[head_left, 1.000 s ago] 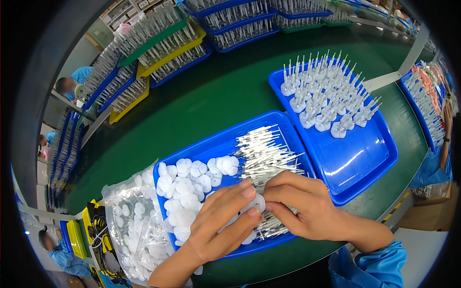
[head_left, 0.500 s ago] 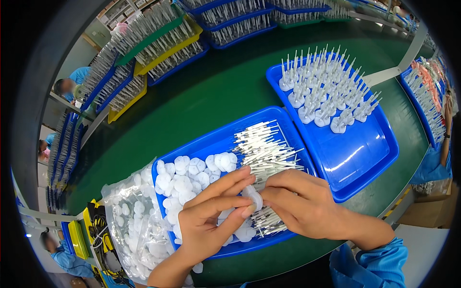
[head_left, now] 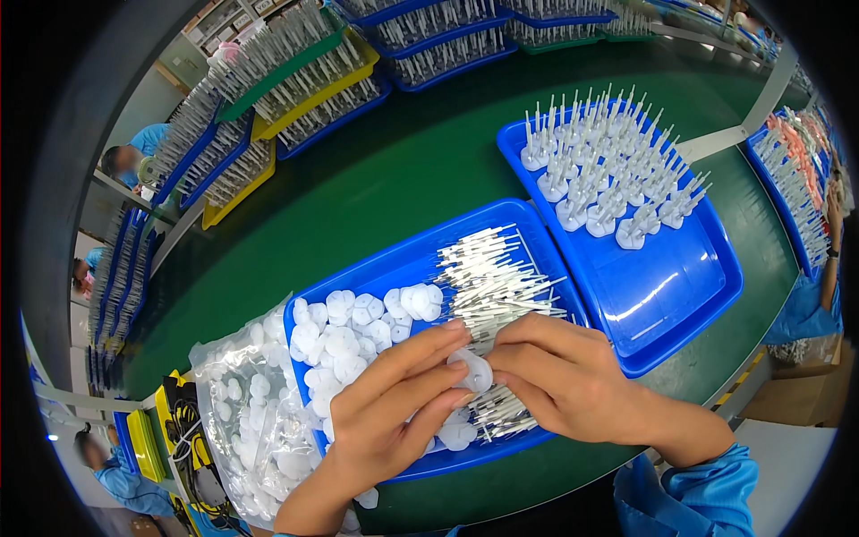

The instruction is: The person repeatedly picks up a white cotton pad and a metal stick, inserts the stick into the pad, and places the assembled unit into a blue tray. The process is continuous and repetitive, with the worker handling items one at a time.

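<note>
Above a blue tray (head_left: 380, 271), my left hand (head_left: 386, 394) pinches a translucent white scalloped plastic disc (head_left: 478, 374) between thumb and fingers. My right hand (head_left: 573, 380) is closed right against the disc's right side. Whatever its fingertips pinch is hidden by the fingers. Beneath my hands the tray holds a heap of similar white discs (head_left: 340, 345) on the left. A pile of thin white sticks (head_left: 492, 277) lies on its right.
At the right, another blue tray (head_left: 662, 295) carries upright sticks on white disc bases (head_left: 608, 170). A clear bag (head_left: 259, 403) of white discs lies at left, beside black cables (head_left: 186, 430). Stacked filled trays (head_left: 295, 98) line the green table's far side. Co-workers in blue (head_left: 134, 483) sit around.
My left fingers have shifted slightly and the disc has turned, so more of its round face shows. My right hand stays close against it, almost unmoved.
</note>
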The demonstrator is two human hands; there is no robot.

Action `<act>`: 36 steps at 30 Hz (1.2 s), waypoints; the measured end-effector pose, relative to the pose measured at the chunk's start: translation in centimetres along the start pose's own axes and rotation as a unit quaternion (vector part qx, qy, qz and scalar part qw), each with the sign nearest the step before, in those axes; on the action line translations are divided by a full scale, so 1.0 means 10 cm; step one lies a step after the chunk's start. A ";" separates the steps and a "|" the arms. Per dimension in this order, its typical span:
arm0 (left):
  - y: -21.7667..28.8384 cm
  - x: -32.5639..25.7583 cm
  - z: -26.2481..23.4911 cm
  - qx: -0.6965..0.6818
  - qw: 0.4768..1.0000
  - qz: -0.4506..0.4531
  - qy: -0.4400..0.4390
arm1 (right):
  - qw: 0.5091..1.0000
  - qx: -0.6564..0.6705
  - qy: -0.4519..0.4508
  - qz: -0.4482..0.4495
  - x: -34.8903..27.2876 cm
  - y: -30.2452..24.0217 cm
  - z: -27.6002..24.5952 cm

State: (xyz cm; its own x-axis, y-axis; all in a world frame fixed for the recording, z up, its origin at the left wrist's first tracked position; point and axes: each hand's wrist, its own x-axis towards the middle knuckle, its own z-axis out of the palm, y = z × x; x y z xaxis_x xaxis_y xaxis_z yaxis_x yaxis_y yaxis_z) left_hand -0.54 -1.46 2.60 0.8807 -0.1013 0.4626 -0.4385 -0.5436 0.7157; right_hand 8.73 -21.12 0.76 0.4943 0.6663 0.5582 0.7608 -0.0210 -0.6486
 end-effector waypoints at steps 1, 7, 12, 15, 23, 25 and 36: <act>-0.01 0.00 -0.01 0.001 1.000 -0.003 -0.013 | 1.000 -0.010 0.001 -0.006 -0.01 0.01 0.00; 0.02 -0.08 0.12 -0.123 0.986 -0.100 0.047 | 0.998 -0.061 0.008 -0.033 -0.04 0.02 0.07; 0.08 -0.01 0.05 0.046 0.999 -0.019 0.003 | 0.998 -0.050 0.000 -0.025 -0.02 0.02 0.05; 0.01 -0.02 0.00 0.086 0.996 0.018 0.003 | 1.000 -0.017 -0.003 -0.007 -0.01 0.01 0.03; -0.02 -0.03 0.07 0.034 0.998 0.053 0.025 | 0.999 0.031 -0.007 0.021 0.00 -0.02 0.02; -0.03 -0.04 0.08 0.045 0.997 0.051 0.028 | 0.999 0.036 -0.010 0.022 0.00 -0.02 0.01; -0.04 -0.09 0.13 0.090 0.989 0.102 0.052 | 0.999 0.039 -0.004 0.025 -0.02 -0.03 0.01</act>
State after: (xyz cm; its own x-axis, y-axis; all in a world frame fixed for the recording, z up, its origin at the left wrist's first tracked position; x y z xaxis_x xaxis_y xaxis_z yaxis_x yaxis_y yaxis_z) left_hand -0.97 -2.22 1.27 0.7501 -0.1433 0.6457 -0.5576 -0.6619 0.5009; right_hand 8.37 -21.16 0.83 0.5279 0.6714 0.5202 0.6997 0.0035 -0.7144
